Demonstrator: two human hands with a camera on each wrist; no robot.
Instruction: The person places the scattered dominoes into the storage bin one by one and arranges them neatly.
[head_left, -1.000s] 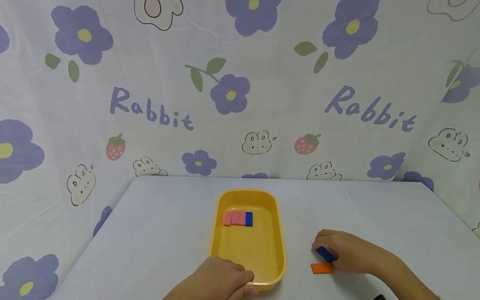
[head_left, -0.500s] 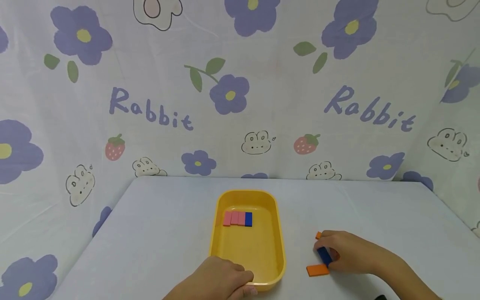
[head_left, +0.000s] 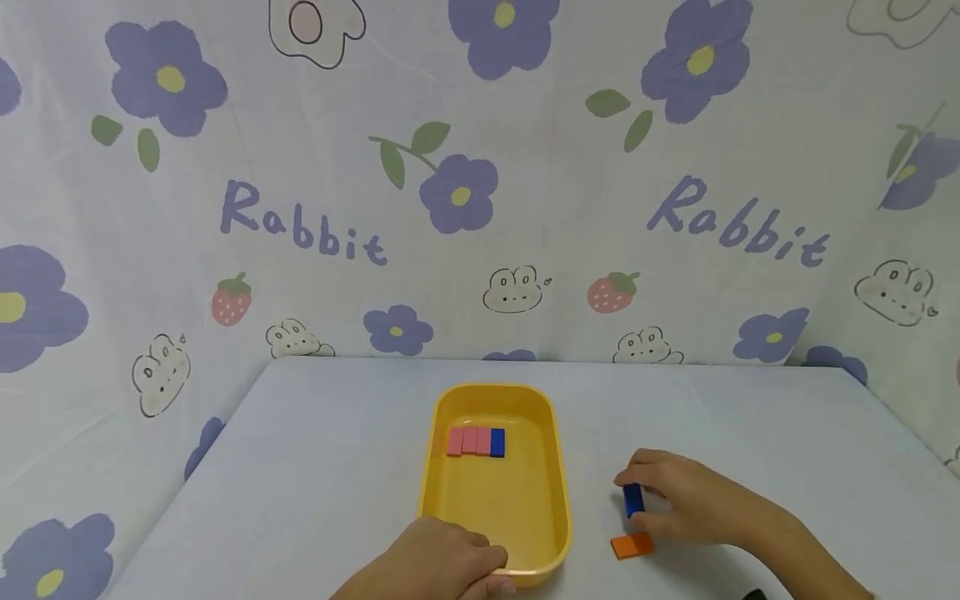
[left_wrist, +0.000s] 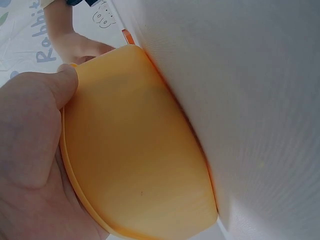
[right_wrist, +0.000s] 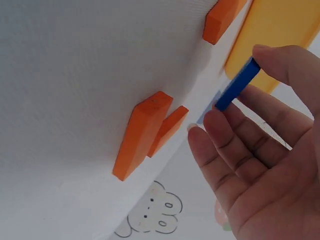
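Note:
My right hand [head_left: 686, 500] pinches a small blue rectangular block [head_left: 633, 500] by its ends, between thumb and fingertips; in the right wrist view the block [right_wrist: 239, 84] is raised off the white tabletop. Just in front of that hand lies an orange block [head_left: 632, 546] of similar shape. My left hand [head_left: 435, 562] grips the near-left rim of a yellow plastic tray [head_left: 565, 500], thumb hooked over the edge. Inside the tray, pink blocks [head_left: 470, 440] and one blue block [head_left: 498, 442] lie side by side in a row toward the far left.
Two more orange blocks [right_wrist: 142, 135] lie close together in the right wrist view, hidden behind my right hand in the head view. A fabric backdrop with flowers and rabbits stands behind the white table [head_left: 337, 433]. A dark object [head_left: 755, 595] shows at the bottom edge.
My right hand has turned the blue block and lifted it, shifting slightly left. The near orange block has slid a little left. My left hand stays on the tray.

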